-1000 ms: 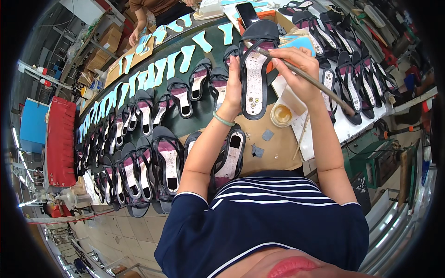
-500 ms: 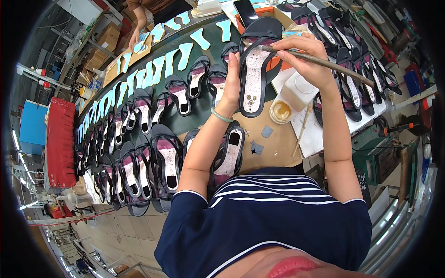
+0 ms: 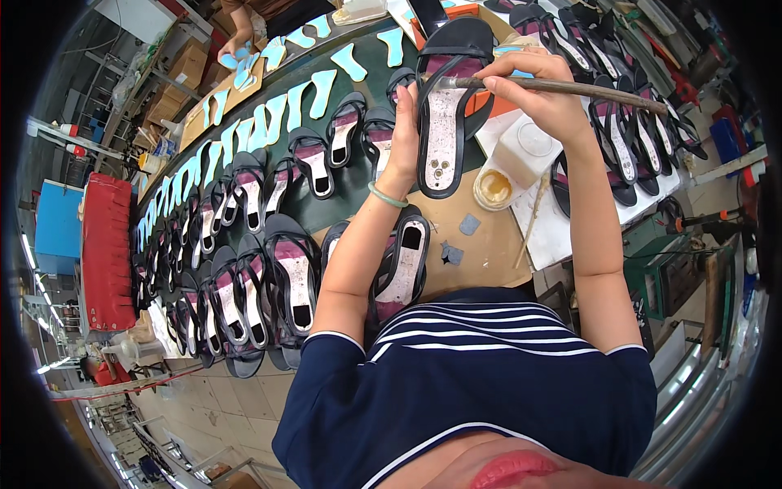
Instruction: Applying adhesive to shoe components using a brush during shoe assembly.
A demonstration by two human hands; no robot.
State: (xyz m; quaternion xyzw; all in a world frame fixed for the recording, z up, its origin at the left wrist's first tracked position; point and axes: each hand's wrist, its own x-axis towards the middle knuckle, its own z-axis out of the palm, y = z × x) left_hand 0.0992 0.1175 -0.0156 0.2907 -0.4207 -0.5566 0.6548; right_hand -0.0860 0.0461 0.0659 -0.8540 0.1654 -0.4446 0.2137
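Probably brushing front of sandal (image 3: 442, 134); gripping it in left hand (image 3: 399, 147) with finger spread hidden behind; pinching brush (image 3: 586, 87) tightly in right hand (image 3: 542, 96); likely needing careful strokes next.

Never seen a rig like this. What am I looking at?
No robot here: just a person's bare hands, seen from above by the left of two wide fisheye cameras worn on the head, so edges look bent. The left hand holds up a black sandal. The right hand grips a long-handled brush, its tip at the sandal's front part. On the green table lie more sandals and rows of blue-edged pieces. Nearer sit brown cardboard and an open tub of amber stuff. Another person's hand shows at the far side.
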